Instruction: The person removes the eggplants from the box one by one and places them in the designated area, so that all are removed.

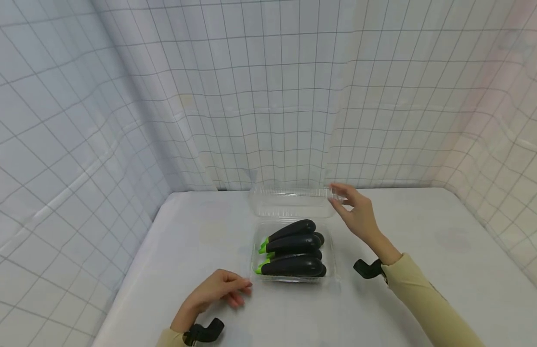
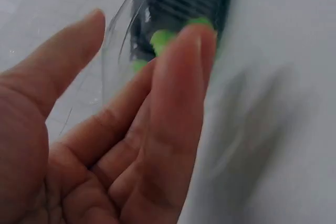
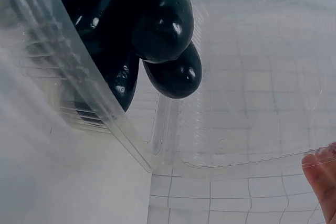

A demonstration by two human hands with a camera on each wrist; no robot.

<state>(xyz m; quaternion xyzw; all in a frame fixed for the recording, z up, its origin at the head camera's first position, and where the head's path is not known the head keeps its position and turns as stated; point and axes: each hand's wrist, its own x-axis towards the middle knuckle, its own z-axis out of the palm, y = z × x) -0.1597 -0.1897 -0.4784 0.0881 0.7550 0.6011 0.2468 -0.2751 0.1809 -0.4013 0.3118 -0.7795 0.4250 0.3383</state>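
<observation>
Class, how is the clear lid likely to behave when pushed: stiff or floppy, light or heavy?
The clear lid looks thin and see-through, so it is probably light and slightly bendy. Its ridged edges may stiffen it. Joined to the container, it would likely swing rather than slide.

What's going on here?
A person's right hand grips the right edge of a clear lid, which is open on the far side of a plastic container. Several dark eggplants with green stems lie inside. The left hand holds nothing, near the container's near-left corner. It isn't closed yet.
</observation>
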